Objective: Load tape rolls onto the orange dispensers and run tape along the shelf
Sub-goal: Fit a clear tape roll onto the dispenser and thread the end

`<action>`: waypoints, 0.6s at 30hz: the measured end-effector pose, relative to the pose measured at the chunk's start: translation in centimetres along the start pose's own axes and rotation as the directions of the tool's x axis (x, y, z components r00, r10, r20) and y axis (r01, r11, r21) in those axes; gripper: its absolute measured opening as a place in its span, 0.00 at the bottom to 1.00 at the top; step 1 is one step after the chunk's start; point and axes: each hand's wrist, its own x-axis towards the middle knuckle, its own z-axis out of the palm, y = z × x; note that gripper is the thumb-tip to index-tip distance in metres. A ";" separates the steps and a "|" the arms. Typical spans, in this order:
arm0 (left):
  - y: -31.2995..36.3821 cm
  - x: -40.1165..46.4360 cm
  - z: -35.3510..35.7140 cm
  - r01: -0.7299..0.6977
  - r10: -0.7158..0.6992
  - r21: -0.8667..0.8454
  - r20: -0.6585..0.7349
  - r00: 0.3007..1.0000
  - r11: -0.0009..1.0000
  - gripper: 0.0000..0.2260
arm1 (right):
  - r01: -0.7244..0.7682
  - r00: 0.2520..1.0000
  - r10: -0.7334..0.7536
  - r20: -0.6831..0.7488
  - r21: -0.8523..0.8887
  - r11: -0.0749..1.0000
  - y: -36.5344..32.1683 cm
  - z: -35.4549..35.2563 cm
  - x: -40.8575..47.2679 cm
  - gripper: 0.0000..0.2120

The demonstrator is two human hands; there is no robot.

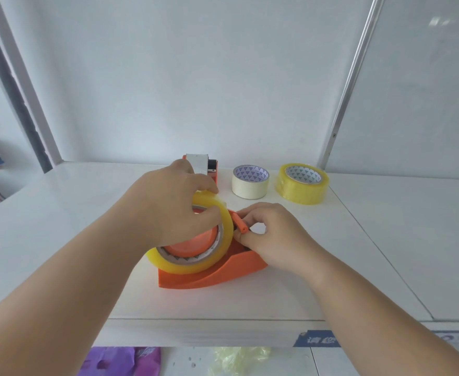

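Observation:
An orange dispenser [217, 272] stands on the white shelf [60, 240] in front of me. A yellow tape roll [195, 263] sits on its orange hub. My left hand [174, 207] grips the top of that roll, thumb on its face. My right hand [271, 234] pinches the small orange roller bar [239, 225] at the dispenser's front arm. A second orange dispenser [209, 166] with a metal plate lies behind my left hand, partly hidden.
A cream tape roll [250, 185] and another yellow tape roll [301, 188] lie flat at the back right of the shelf. Metal shelf posts rise at the back left and back right. Purple and pale yellow plastic bags lie below the front edge.

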 end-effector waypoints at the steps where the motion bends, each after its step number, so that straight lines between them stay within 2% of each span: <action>1: 0.0 -0.1 0.1 -0.007 0.007 0.015 -0.011 1.000 1.000 0.24 | 0.003 1.000 -0.003 0.003 -0.008 1.000 0.3 0.1 0.1 0.04; 5: -0.2 -0.4 0.3 -0.064 0.068 0.065 -0.067 0.995 0.996 0.30 | -0.038 0.997 0.037 0.068 0.012 0.999 0.5 0.0 0.7 0.04; 9: -0.2 -0.5 0.3 -0.133 0.141 0.092 -0.092 0.986 0.987 0.28 | -0.067 0.978 0.061 0.199 0.024 0.998 0.2 -1.1 1.1 0.05; 12: -0.1 -0.5 0.2 -0.193 0.202 0.103 -0.095 0.975 0.976 0.25 | -0.062 0.953 0.062 0.298 -0.009 0.998 -0.1 -1.9 1.3 0.02; 15: -0.3 -0.5 0.1 -0.228 0.237 0.115 -0.072 0.969 0.967 0.23 | -0.072 0.947 0.057 0.315 0.038 0.997 0.0 -2.6 1.5 0.09; 18: -0.6 -0.4 0.0 -0.214 0.223 0.137 -0.055 0.973 0.967 0.25 | -0.011 0.955 0.032 0.294 -0.072 0.997 0.2 -2.6 1.8 0.09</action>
